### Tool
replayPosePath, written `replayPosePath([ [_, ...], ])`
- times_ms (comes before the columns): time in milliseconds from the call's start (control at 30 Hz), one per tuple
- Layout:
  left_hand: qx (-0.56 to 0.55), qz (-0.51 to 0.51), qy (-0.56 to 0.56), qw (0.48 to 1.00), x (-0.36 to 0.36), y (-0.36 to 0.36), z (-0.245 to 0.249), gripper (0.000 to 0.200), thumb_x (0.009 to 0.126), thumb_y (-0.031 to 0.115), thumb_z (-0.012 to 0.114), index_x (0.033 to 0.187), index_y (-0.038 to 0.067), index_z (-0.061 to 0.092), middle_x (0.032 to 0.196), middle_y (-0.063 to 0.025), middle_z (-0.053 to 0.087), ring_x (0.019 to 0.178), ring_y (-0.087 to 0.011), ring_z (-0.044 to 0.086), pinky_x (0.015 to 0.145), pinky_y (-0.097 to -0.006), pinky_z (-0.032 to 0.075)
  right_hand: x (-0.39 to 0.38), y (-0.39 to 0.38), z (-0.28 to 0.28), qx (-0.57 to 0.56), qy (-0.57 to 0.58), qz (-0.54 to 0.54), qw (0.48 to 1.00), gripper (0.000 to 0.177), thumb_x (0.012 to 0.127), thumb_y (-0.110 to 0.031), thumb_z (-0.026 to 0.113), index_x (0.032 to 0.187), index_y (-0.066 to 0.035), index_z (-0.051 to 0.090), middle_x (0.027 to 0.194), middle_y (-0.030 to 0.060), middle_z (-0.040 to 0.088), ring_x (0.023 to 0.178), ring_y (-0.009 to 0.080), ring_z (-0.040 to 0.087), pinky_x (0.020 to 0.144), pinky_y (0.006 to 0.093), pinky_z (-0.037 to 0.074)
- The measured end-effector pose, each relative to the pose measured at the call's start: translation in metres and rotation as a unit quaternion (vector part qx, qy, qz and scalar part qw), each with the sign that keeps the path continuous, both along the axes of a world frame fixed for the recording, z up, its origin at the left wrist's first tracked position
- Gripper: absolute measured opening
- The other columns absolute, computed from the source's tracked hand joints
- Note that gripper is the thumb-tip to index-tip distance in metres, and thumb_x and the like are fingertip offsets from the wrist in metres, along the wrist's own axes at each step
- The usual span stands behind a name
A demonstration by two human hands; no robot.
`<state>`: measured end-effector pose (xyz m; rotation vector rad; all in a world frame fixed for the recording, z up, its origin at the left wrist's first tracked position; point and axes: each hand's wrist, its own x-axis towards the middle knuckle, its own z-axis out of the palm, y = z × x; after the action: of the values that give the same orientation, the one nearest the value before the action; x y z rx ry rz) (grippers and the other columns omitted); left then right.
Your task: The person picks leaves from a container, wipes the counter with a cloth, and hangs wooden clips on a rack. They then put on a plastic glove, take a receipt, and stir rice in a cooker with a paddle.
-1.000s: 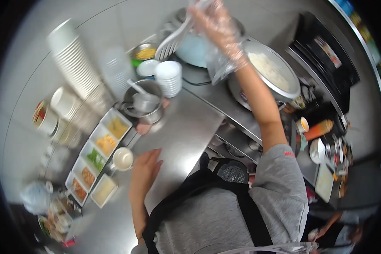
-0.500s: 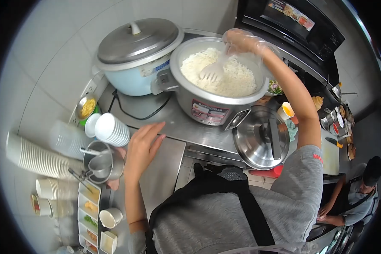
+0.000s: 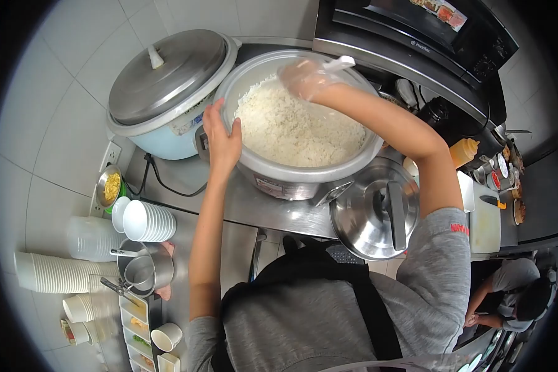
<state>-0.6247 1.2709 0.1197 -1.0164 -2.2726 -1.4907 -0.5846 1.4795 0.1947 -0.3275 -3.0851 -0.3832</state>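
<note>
An open grey rice cooker [image 3: 271, 188] full of white rice [image 3: 291, 124] stands on the steel counter. My right hand [image 3: 307, 79], in a clear plastic glove, is over the far side of the pot and closed on a rice paddle [image 3: 339, 64]. The paddle's pale handle sticks out to the right; its head is hidden behind the blurred hand. At the pot's left rim is my left hand [image 3: 222, 139], bare, with fingers stretched and thumb apart, resting against the rim near the side handle. The steel lid [image 3: 369, 211] lies right of the pot.
A lidded light-blue rice cooker [image 3: 167, 147] stands at left. Stacked white bowls [image 3: 149, 221], a steel pot [image 3: 157, 273] and a topping tray [image 3: 133, 322] line the left counter. A black oven [image 3: 415, 40] is behind. At right are a cutting board [image 3: 485, 226] and another person [image 3: 508, 291].
My left hand has moved up and forward to the cooker's rim. My right hand has shifted left over the rice, and the paddle has turned so its handle points right.
</note>
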Motion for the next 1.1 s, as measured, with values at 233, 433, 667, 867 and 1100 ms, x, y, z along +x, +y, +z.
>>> replayPosePath([
  [233,0.035,-0.017,-0.136,0.99,-0.017,0.006,-0.002,0.047,0.077,-0.005,0.045,0.123,0.0,0.037,0.125,-0.0262,0.038,0.119,-0.039,0.038,0.1,-0.0408,0.03,-0.061,0.007,-0.041,0.246,0.032,0.129,0.96,0.014,0.071,-0.02,0.065,0.076,-0.009,0.071,0.075,0.0073,0.068,0.069,0.0244,0.066,0.056,0.0391,0.05],
  [433,0.049,-0.015,-0.087,0.995,-0.018,0.008,-0.007,0.046,0.074,-0.008,0.041,0.12,-0.003,0.038,0.119,-0.0251,0.041,0.115,-0.0386,0.039,0.098,-0.041,0.029,-0.087,0.016,-0.042,0.226,0.044,0.219,0.948,0.009,0.07,-0.014,0.061,0.068,-0.008,0.067,0.068,0.009,0.066,0.064,0.0237,0.065,0.055,0.0352,0.05],
  [667,0.067,-0.008,-0.078,0.995,-0.018,0.01,-0.01,0.044,0.073,-0.01,0.041,0.117,-0.002,0.04,0.118,-0.0243,0.041,0.114,-0.0386,0.039,0.098,-0.0425,0.029,-0.098,-0.009,-0.031,0.147,-0.026,0.292,0.945,0.017,0.068,-0.022,0.063,0.076,-0.008,0.07,0.072,0.0097,0.067,0.066,0.0275,0.064,0.052,0.04,0.05],
  [867,0.094,-0.004,-0.077,0.993,-0.018,0.012,-0.011,0.043,0.073,-0.01,0.042,0.115,-0.001,0.04,0.116,-0.0246,0.042,0.113,-0.0393,0.039,0.097,-0.0437,0.029,-0.047,-0.049,-0.009,0.14,0.03,0.506,0.85,0.009,0.068,-0.016,0.063,0.069,-0.008,0.067,0.067,0.0073,0.065,0.063,0.0271,0.065,0.052,0.0356,0.052],
  [1100,0.111,-0.004,-0.06,0.992,-0.022,0.013,-0.014,0.044,0.07,-0.01,0.043,0.113,-0.001,0.041,0.114,-0.0249,0.043,0.112,-0.0401,0.039,0.096,-0.0439,0.029,0.033,-0.074,0.022,0.129,-0.197,0.3,0.924,0.02,0.081,-0.027,0.056,0.086,-0.01,0.066,0.08,0.0079,0.066,0.077,0.0292,0.065,0.065,0.0405,0.053],
])
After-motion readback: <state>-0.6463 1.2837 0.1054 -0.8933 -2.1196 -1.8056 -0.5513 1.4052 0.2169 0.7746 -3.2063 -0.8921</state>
